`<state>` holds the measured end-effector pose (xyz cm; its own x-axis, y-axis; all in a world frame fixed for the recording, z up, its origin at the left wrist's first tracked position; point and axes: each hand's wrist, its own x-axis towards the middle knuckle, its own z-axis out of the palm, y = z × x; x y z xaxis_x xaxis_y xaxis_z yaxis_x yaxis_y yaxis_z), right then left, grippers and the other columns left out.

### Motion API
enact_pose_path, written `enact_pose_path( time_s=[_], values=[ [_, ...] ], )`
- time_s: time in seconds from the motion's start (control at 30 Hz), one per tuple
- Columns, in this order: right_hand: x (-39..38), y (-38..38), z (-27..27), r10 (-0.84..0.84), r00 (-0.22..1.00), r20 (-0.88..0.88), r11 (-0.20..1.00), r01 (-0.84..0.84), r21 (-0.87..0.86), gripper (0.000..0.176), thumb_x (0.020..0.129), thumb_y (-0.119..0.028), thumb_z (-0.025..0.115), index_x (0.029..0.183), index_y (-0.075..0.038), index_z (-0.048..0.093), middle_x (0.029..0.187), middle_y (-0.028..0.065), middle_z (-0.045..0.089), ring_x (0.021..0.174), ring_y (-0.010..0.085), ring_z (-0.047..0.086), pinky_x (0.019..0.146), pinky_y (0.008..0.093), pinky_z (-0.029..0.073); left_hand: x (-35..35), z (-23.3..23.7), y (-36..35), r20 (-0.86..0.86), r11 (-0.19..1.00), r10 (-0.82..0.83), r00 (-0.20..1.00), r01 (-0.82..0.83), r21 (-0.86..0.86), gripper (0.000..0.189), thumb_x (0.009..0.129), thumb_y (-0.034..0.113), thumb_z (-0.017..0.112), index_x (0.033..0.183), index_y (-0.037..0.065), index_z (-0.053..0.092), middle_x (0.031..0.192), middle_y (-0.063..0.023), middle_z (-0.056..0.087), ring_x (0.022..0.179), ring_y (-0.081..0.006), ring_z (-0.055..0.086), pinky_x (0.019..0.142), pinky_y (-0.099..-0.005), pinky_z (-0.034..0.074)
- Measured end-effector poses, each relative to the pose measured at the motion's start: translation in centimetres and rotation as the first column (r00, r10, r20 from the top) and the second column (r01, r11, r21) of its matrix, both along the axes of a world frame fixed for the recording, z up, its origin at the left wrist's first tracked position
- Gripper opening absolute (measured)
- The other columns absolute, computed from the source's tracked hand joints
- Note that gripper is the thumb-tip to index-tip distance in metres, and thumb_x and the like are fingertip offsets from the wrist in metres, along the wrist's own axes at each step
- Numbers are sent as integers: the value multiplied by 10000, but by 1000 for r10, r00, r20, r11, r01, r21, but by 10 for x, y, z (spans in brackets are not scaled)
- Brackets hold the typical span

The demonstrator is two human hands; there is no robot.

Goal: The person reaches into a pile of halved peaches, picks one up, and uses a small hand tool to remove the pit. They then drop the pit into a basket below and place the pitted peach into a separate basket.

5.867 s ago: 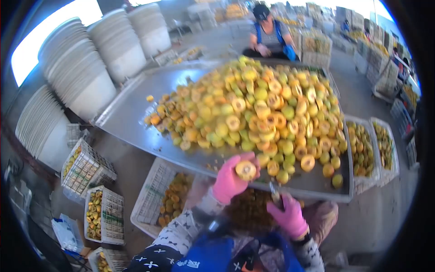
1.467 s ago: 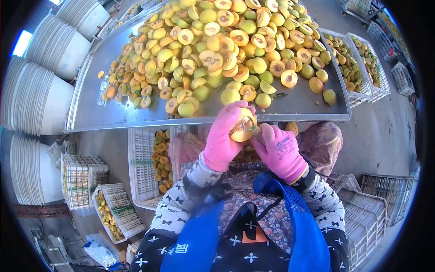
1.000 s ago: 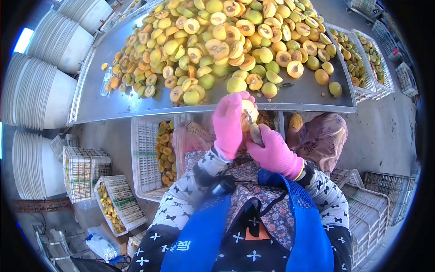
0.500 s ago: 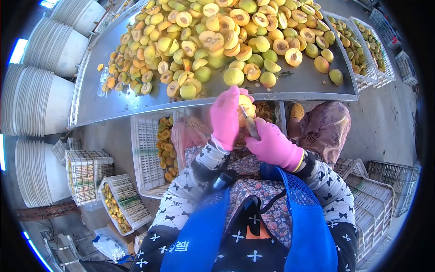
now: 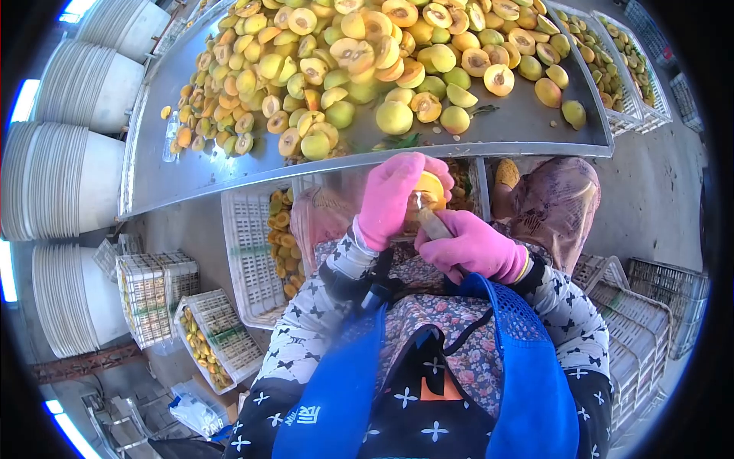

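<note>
Pink gloves cover both hands, which are close together just below the front edge of the metal table (image 5: 191, 177). My left hand (image 5: 394, 200) is wrapped round a yellow-orange fruit (image 5: 430, 188). In my right hand (image 5: 478, 246) is a small knife (image 5: 435, 226), its handle in my closed fingers and its blade end at the fruit. The blade tip is hard to make out. Above the hands, a large heap of halved and whole fruits (image 5: 329, 69) covers much of the table.
A crate of fruit pieces (image 5: 248, 260) stands below the table at the left. Stacked white tubs (image 5: 61, 180) line the far left. More crates are at the lower left (image 5: 229, 336) and right (image 5: 627, 329). A clear bottle (image 5: 172, 138) lies on the table.
Both hands have come slightly down and to the right, away from the table edge. The right hand and knife now sit lower against the fruit, and the view has shifted a little.
</note>
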<state>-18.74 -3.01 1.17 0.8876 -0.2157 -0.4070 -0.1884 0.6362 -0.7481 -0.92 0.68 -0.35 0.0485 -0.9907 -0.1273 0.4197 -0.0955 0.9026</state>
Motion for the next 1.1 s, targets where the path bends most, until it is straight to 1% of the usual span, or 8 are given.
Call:
enact_pose_path(
  time_s=[0.17, 0.27, 0.43, 0.57, 0.63, 0.87, 0.97, 1.1],
  values=[
    [-10, -5, -7, 59, 997, 53, 995, -63, 73, 200, 836, -111, 698, 976, 9, 622, 681, 5, 580, 544, 88, 542, 492, 228, 418, 7, 1, -11, 447, 940, -92, 890, 227, -257, 403, 1044, 335, 476, 1014, -28, 650, 897, -143, 688, 775, -206, 676, 712, -320, 562],
    [-14, -6, -9, 106, 994, 23, 993, -107, 51, 198, 831, -114, 717, 980, -7, 644, 705, -6, 593, 594, 65, 548, 528, 210, 421, 9, 1, -5, -234, 972, -72, 970, 121, 203, 419, 1043, 353, 472, 986, -25, 643, 898, -141, 688, 776, -208, 677, 717, -322, 564],
    [-19, -15, -31, 179, 967, -179, 871, -241, -428, 222, 846, -193, 716, 960, -17, 642, 743, 29, 614, 634, 144, 581, 588, 313, 476, 76, 12, 44, 124, 983, 129, 984, -143, 112, 399, 1005, 350, 563, 1060, -36, 650, 954, -123, 691, 809, -197, 683, 717, -310, 569],
    [-21, -38, -48, 63, 940, -334, 453, -325, -830, 315, 824, -296, 698, 918, -6, 620, 776, 193, 635, 702, 314, 649, 649, 418, 505, 173, 42, 104, 958, 946, 246, 147, -252, -204, 340, 929, 297, 678, 1151, 39, 671, 982, -99, 696, 847, -198, 683, 716, -300, 550],
    [-13, -47, -74, -134, 944, -301, 244, -262, -933, 311, 812, -289, 689, 883, 5, 617, 759, 215, 645, 713, 339, 670, 638, 432, 508, 169, 55, 85, 860, 756, 355, 366, -654, -34, 343, 904, 314, 693, 1151, 77, 681, 1009, -110, 691, 878, -229, 680, 752, -326, 540],
    [-21, -57, 6, -147, 860, -489, 567, -332, -754, 291, 810, -303, 713, 878, -35, 623, 738, 200, 651, 733, 390, 654, 661, 468, 498, 153, -46, -27, 987, 843, -155, 34, -516, 150, 512, 816, 260, 754, 1256, 48, 603, 1155, -137, 615, 887, -172, 652, 790, -328, 521],
    [-45, -44, -14, -186, 903, -388, 336, -313, -889, 306, 820, -320, 717, 890, -41, 613, 758, 198, 656, 753, 406, 652, 667, 480, 501, 159, -51, -32, 997, 873, -73, -26, -485, 51, 512, 802, 228, 733, 1266, 67, 589, 1202, -136, 575, 978, -195, 647, 809, -360, 528],
    [-43, -44, -18, -83, 931, -354, 312, -313, -897, 301, 840, -325, 699, 905, -45, 608, 766, 196, 654, 758, 413, 645, 677, 490, 503, 142, -33, -12, 303, 885, 465, 832, -447, -130, 432, 915, 233, 644, 1276, 16, 550, 1218, -153, 598, 1078, -287, 629, 915, -386, 533]
  ],
)
